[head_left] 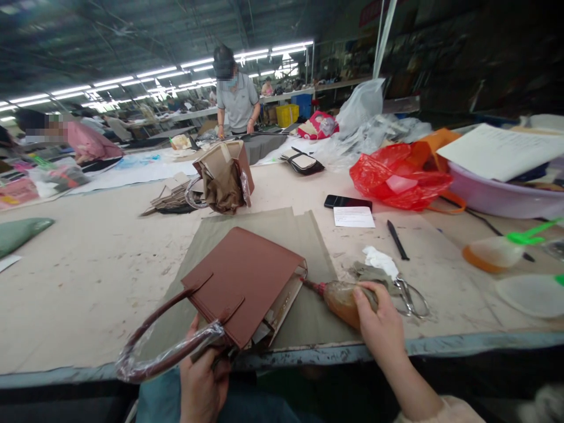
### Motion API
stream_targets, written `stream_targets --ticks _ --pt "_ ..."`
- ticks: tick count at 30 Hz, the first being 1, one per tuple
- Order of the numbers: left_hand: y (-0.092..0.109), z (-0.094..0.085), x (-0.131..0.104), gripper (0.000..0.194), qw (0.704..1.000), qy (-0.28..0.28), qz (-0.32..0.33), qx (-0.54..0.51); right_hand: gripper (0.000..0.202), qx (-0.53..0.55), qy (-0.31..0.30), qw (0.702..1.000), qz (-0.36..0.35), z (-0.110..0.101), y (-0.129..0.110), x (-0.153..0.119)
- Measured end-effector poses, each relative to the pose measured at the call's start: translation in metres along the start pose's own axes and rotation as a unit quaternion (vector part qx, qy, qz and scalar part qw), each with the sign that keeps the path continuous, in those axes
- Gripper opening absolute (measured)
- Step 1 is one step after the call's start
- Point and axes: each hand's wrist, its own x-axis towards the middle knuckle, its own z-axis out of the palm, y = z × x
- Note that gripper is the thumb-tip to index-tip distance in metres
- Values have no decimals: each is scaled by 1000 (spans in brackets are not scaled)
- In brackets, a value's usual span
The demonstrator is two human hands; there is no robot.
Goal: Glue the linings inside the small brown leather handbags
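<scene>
A brown handbag (pixel 247 276) lies tilted on a grey-green sheet (pixel 319 247) at the table's near edge. Its long handle, partly wrapped in clear plastic, loops toward the lower left. My left hand (pixel 202 376) is closed on the bag's near edge below the handle; some fingers are hidden behind it. In my right hand (pixel 381 320) is a squeeze bottle (pixel 346 301) of amber liquid, likely glue. The red nozzle points left, with its tip at the open side edge of the bag.
Scissors (pixel 412 296), a black pen-like tool (pixel 398 239), a phone (pixel 348 202) and a paper slip (pixel 353 217) lie to the right. Beyond stand a second handbag (pixel 227 176), a red plastic bag (pixel 396 176) and a lilac basin (pixel 506 191). A co-worker (pixel 238 97) stands across the table.
</scene>
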Motion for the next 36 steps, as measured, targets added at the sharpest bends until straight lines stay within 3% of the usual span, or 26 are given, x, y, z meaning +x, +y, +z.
stream_targets --ticks 4,10,16,23,28,33,36 --pt "-1 -2 2 67 1000 -4 1 -3 31 14 1 1000 -15 3 -1 0" --pt "0 -3 3 63 1000 -6 -8 5 29 37 -101 994 0 -4 -10 -16" --pt "1 -1 2 64 1000 8 5 12 29 15 3 999 -32 4 0 -3" --pt "3 1 0 56 1000 -6 3 15 25 31 -52 997 -52 4 -3 -10" --pt "2 -1 2 54 1000 -4 6 23 28 37 -2 999 -19 10 0 -5" --pt "2 -5 5 59 1000 8 -24 12 26 51 -72 996 -30 6 -2 -11" --pt "3 -5 5 58 1000 13 -21 19 27 36 -40 998 -42 4 1 -10"
